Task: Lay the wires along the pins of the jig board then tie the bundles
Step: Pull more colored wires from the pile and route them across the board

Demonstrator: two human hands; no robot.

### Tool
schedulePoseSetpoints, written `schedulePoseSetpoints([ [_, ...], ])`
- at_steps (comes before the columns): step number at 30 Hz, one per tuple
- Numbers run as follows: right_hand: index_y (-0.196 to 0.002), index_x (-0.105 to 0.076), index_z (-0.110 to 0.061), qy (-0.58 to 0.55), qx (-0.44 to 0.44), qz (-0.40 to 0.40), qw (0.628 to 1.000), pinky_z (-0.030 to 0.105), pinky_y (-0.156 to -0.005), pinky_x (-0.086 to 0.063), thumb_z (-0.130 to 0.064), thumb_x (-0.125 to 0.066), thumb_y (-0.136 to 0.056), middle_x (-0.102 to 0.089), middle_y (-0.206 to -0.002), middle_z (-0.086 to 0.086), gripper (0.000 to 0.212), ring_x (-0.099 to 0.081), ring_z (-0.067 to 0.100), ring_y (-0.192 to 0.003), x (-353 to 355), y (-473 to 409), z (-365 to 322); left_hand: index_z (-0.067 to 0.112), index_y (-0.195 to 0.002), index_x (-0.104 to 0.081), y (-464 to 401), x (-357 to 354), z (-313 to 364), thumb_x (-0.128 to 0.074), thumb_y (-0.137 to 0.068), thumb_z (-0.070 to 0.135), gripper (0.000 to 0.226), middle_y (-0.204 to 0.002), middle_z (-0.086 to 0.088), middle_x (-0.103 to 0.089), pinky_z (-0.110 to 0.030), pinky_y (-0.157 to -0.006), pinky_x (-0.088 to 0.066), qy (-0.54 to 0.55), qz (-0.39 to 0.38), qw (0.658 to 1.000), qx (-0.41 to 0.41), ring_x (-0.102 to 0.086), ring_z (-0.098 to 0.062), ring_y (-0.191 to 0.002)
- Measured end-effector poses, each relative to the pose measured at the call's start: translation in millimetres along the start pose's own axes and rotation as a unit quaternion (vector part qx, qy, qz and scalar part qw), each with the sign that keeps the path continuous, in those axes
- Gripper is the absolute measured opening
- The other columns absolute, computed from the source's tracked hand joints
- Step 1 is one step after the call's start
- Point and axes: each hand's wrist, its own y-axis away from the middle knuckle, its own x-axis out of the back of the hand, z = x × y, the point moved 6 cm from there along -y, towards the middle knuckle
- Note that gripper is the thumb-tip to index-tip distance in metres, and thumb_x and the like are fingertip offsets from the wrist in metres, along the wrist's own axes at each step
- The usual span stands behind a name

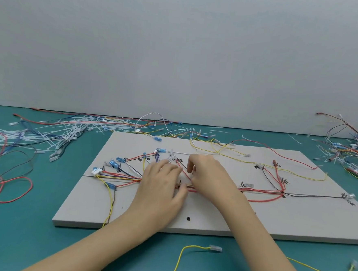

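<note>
The jig board (221,212), a pale grey slab, lies flat on the teal desk (28,241) in the lower middle of the frame. Red, yellow, white and black wires (124,175) run across it along small pins, gathering into a horizontal bundle at its centre. Black handwritten marks sit beside several pins, too small and blurred to read. Blue connectors (113,163) end the wires at the board's left side.

Both hands meet over the bundle at the board's centre. The left hand (162,185) lies palm down on the wires, its thumb pressing at the bundle; whether its fingers grip anything cannot be told. The right hand (210,175) has its fingers curled, pinching a red wire (185,174) that slants down to the bundle.

A loose yellow wire (189,249) lies on the desk at the bottom of the frame. White cable ties (68,132) are heaped at centre left, and another tangle of wires (355,152) sits at the right edge.
</note>
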Motion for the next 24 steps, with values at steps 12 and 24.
schedulePoseSetpoints([
  [12, -0.101, -0.068, -0.012, -0.027, 0.019, -0.006, 0.999, 0.033, -0.085, -0.047, 0.002, -0.043, -0.080, -0.066, -0.106, 0.010, 0.035, -0.058, 0.027, -0.104, -1.1, 24.4, -5.1, 0.007, -0.126, -0.060, -0.2, -3.1, 8.9, -0.027, -0.087, 0.015, 0.052, -0.127, -0.004, -0.061, -0.032, -0.111, -0.027, -0.001, -0.041, 0.996, -0.078, -0.048, -0.027, -0.126],
  [24, -0.057, -0.063, -0.029, -0.179, -0.031, 0.011, 0.983, 0.020, -0.052, -0.043, 0.007, -0.052, -0.071, -0.065, -0.062, -0.008, 0.040, -0.062, 0.013, -0.060, 10.3, 37.9, 21.3, 0.026, -0.147, -0.034, 2.5, -24.5, 6.9, -0.032, -0.101, 0.021, 0.047, -0.154, 0.016, -0.029, -0.028, -0.117, -0.007, -0.025, -0.142, 0.981, -0.129, -0.014, -0.012, -0.143],
])
